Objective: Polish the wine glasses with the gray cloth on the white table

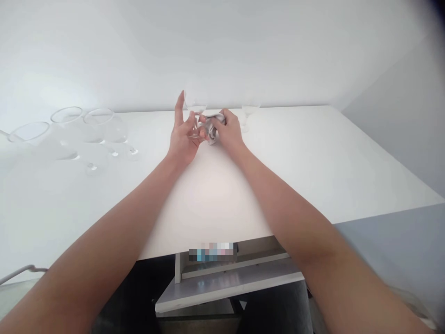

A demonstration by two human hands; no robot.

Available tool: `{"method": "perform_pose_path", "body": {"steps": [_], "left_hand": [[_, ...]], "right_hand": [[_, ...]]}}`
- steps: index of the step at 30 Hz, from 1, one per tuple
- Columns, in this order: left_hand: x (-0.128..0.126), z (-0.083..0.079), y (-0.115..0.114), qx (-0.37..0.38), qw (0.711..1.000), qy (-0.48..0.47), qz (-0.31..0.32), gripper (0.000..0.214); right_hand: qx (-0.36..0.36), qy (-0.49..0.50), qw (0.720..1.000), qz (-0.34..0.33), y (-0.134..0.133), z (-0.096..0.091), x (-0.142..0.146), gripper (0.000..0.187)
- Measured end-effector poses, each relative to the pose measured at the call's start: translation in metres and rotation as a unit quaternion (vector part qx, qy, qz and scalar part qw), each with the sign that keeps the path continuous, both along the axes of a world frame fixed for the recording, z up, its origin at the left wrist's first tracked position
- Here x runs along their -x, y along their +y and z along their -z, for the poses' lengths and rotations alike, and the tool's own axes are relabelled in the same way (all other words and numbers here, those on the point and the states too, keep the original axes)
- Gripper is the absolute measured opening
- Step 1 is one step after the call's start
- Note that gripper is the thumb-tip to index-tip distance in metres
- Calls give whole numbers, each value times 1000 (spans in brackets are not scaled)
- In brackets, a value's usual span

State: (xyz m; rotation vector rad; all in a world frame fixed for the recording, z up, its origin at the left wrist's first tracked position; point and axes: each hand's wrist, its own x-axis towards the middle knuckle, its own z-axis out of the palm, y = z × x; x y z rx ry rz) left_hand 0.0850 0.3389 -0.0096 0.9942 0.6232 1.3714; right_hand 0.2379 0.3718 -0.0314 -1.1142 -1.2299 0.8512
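Observation:
My left hand (183,139) holds a clear stemmed glass (195,107) near the back of the white table (313,162), thumb and lower fingers round its stem, the index finger pointing up. My right hand (227,130) is closed on a crumpled grey cloth (212,126) pressed against the glass. Both arms reach forward over the table.
Three empty wine glasses (69,132) stand at the left of the table. Another small clear glass (248,113) stands just right of my hands by the wall. Below the table's front edge shows a grey shelf (225,283).

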Motion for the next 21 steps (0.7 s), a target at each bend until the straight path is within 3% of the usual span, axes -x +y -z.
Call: {"method": "perform_pose_path", "body": {"steps": [2,5,7,10,12,15,21], "left_hand": [[-1,3,1,0,1000,6,2,44],[-4,8,4,-5,1000,9,6,30],[-5,13,7,-8,1000,22,1,35],[-5,22,12,-26,998,49,-22,54],[-4,26,15,-33,996,64,-51,61],[-4,25,15,-12,995,61,-80,53],[-6,12,7,16,991,50,-122,24]], "right_hand": [[-37,-73,996,34,-1,2,1,58],[-6,-16,999,51,-1,2,2,67],[26,87,996,15,-2,0,2,64],[29,212,972,-93,-3,-5,2,50],[16,238,960,-147,-5,-8,1,43],[21,242,951,-191,-8,-10,0,42],[19,254,960,-116,-9,-7,6,49]]}}
